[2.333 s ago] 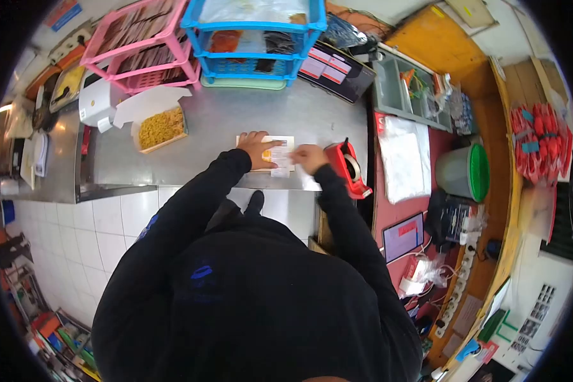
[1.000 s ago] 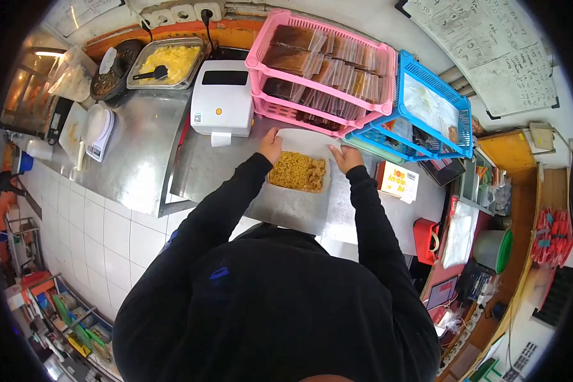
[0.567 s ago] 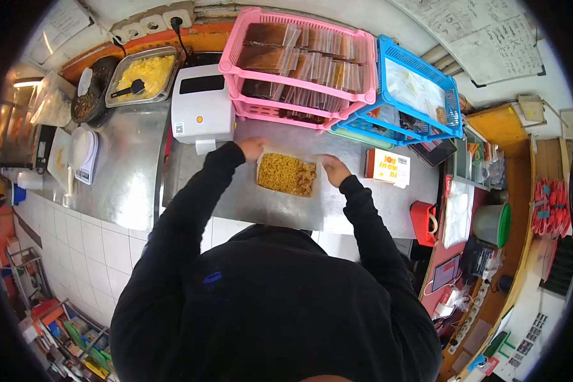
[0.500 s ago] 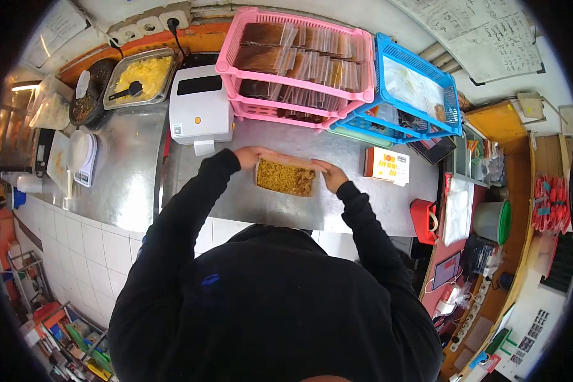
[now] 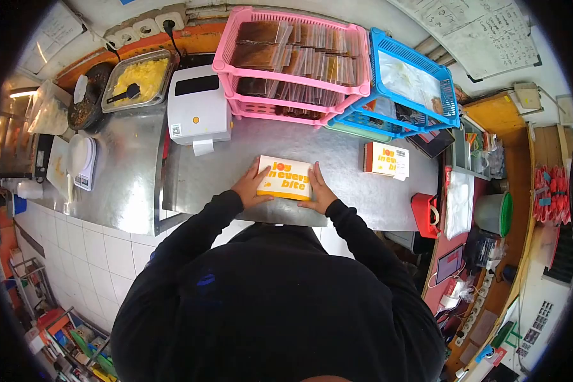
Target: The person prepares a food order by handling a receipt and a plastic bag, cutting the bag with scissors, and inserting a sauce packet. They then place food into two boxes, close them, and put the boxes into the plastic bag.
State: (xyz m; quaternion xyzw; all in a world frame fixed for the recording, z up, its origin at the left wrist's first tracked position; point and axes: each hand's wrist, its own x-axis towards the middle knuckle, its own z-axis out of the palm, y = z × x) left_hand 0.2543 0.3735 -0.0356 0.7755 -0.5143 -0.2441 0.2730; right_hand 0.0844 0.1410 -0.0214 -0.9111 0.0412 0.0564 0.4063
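Observation:
A white and yellow box (image 5: 285, 178) with orange lettering lies closed on the metal table (image 5: 235, 167) in front of me. My left hand (image 5: 251, 186) presses against its left side, and my right hand (image 5: 320, 189) is against its right side, so the box is held between both hands. The food inside is hidden under the lid. A label printer (image 5: 199, 105) with a paper label sticking out stands behind my left hand. Another lettered box (image 5: 386, 160) sits farther right.
Stacked pink baskets (image 5: 293, 76) with sachets and blue baskets (image 5: 404, 89) stand at the back. Left are a tray of yellow food (image 5: 140, 79), a dark bowl (image 5: 86, 108) and a scale (image 5: 84, 160). A red tape dispenser (image 5: 423, 213) is at the right edge.
The lid has come down over the food, and the box is now closed. Both hands have moved down from the raised lid to the box's sides.

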